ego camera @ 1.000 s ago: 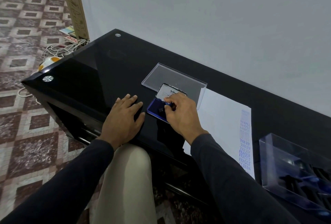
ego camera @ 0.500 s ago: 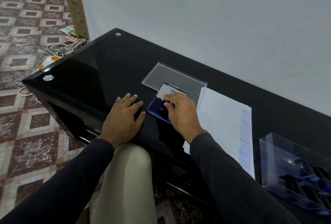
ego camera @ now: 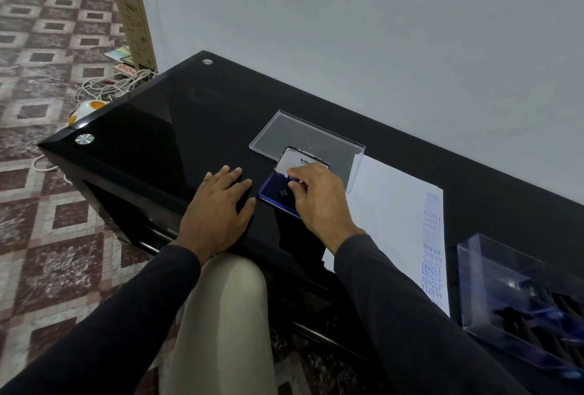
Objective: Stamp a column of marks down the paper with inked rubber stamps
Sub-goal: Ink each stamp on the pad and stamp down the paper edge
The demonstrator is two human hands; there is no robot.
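Nothing has shifted noticeably in the last second: the paper (ego camera: 401, 205) lies flat on the black table (ego camera: 177, 129), thin and likely to slide. Left hand (ego camera: 218, 208) rests flat, fingers spread. Right hand (ego camera: 319, 195) pinches a small light stamp (ego camera: 292, 180), best held by its rigid handle, onto the ink pad (ego camera: 271, 191).

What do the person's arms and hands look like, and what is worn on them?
Both arms are covered by long dark sleeves, nearly black, of a plain cloth with no print or marking visible. Each sleeve ends at the wrist. The left hand and the right hand are bare: no gloves, and no ring, watch or bracelet shows on the parts in view. The fingers are uncovered too.
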